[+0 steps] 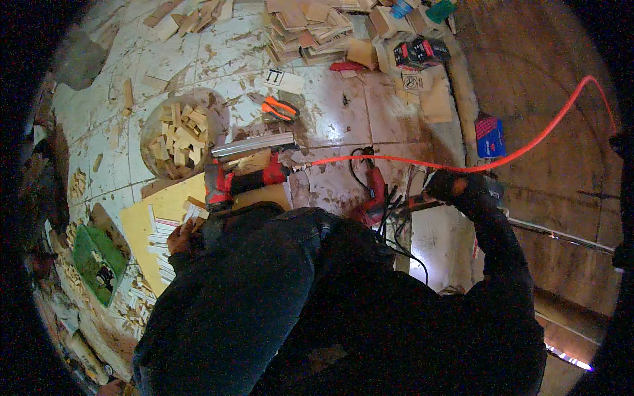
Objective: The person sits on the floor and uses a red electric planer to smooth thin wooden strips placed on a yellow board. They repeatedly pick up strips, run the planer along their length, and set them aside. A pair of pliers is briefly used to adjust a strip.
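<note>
My left hand [179, 240], partly hidden by my leg, is closed around a small wood block [196, 210] over a yellow board [140, 214]. White strips [165, 239] lie beside it on the board. Out to the right, my right hand [456, 187] makes a dark, closed shape; whatever it grips is too dim to name. Just left of that hand are black cables [395, 214] and a red corded power tool [375, 188]. A red and black air nailer [251, 179] lies ahead of my knee, joined to an orange hose [396, 160]. Silver staple strips [254, 144] rest beyond it.
Wood blocks fill a round container [177, 138] at the left. A green bin [99, 264] stands nearer. Orange-handled pliers [276, 107] lie on the dirty tiles. Stacked wood pieces [307, 30], dark boxes [422, 53] and a blue box [489, 137] are farther off.
</note>
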`<state>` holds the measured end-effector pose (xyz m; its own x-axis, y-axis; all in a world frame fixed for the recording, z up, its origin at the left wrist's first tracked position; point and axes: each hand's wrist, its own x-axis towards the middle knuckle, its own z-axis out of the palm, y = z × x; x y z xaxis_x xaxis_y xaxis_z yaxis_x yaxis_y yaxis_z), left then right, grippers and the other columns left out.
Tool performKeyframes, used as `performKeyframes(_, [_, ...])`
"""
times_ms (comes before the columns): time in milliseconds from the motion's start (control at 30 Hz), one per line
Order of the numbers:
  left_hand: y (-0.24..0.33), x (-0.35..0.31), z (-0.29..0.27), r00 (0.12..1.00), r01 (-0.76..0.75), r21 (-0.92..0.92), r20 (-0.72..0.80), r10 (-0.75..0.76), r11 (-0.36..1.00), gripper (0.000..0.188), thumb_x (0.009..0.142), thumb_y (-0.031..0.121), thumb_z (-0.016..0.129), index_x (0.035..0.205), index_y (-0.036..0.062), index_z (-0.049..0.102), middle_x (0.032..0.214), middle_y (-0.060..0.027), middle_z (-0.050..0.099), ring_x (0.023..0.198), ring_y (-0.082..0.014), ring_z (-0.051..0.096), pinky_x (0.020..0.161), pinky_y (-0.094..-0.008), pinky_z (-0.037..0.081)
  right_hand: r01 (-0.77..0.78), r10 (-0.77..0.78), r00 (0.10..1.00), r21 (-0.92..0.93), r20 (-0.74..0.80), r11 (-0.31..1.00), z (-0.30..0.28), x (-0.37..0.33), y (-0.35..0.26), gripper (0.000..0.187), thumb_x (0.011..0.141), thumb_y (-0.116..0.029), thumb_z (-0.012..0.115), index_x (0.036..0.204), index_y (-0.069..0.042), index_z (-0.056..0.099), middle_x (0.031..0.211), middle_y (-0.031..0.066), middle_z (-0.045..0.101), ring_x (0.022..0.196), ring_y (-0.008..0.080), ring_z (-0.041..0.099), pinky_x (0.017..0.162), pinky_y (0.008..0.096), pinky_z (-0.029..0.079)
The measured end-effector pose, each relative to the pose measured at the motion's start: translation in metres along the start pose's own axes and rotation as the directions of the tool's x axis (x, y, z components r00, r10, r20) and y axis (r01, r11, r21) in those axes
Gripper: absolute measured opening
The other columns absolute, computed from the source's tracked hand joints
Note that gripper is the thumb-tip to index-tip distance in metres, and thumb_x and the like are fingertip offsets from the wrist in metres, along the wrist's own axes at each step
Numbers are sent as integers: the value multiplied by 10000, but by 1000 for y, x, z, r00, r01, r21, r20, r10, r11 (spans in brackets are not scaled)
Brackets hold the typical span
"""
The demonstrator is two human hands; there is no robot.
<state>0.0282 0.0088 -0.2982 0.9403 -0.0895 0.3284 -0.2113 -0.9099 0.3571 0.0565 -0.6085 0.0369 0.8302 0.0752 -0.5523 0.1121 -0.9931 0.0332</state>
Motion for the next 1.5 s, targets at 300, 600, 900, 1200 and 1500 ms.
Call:
performKeyframes(300, [37,-60,-102,373,805,-592,448,-813,43,289,860,257,645,1003,13,589,862,-99,610,690,-189,556,564,-318,459,218,-379,892,-497,-248,840,-180,-46,-74,210,853,-232,575,770,-45,627,612,130,558,603,280,584,543,363,451])
performKeyframes(600, [78,-21,-124,241,594,-766,461,-854,-246,278,853,234,667,886,-38,620,652,-83,634,455,-133,521,418,-278,404,179,-518,831,786,201,592,-161,70,-178,166,885,-152,557,1018,-59,528,650,31,561,498,113,503,428,228,374])
performKeyframes(900, [72,-5,-118,193,295,-869,461,-866,-397,216,848,139,676,929,-40,586,728,-104,641,526,-145,555,454,-260,443,738,-706,671,120,-227,664,-42,170,-331,312,909,-314,521,1116,-86,564,722,52,574,570,155,547,493,295,450])
performKeyframes(1200, [62,5,-87,158,189,-909,401,-902,-371,193,908,159,578,924,-16,498,691,-157,587,483,-188,489,417,-306,380,847,-940,329,470,-92,250,16,195,-366,383,942,-263,389,1213,-7,477,944,140,605,773,279,624,749,362,499])
performKeyframes(1500, [78,21,-111,64,227,-929,315,-947,-293,203,868,109,636,948,-72,593,690,-129,662,528,-165,627,460,-292,500,907,-914,405,-125,-10,403,24,196,-357,413,935,-263,400,1233,17,456,1006,190,600,820,338,624,744,399,509])
